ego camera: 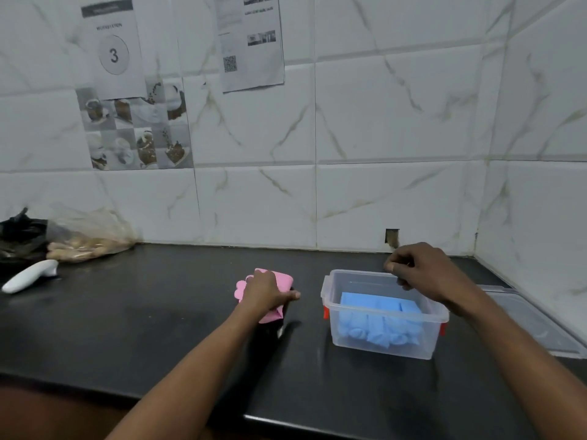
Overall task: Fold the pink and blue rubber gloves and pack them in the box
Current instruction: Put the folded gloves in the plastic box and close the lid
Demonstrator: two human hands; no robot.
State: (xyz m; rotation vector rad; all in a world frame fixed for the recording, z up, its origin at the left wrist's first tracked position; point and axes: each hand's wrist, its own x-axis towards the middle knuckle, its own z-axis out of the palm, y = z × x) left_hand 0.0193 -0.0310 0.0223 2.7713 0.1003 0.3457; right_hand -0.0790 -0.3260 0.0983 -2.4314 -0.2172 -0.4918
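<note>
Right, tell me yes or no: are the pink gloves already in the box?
No, the pink gloves lie folded on the black counter under the left hand, while only the blue gloves sit inside the box.

My count of the counter, kind by kind.

I see two hands, my left hand [265, 289] and my right hand [419, 271]; one folded pink glove bundle [282, 279]; one folded blue glove bundle [378, 322]; one clear box [381, 347]; one clear lid [533, 322]; one white handheld device [30, 276]; two bags, a clear bag [92, 239] and a black bag [19, 233]; two paper sheets, one numbered sheet [112, 49] and one sheet with a QR code [251, 42].
</note>
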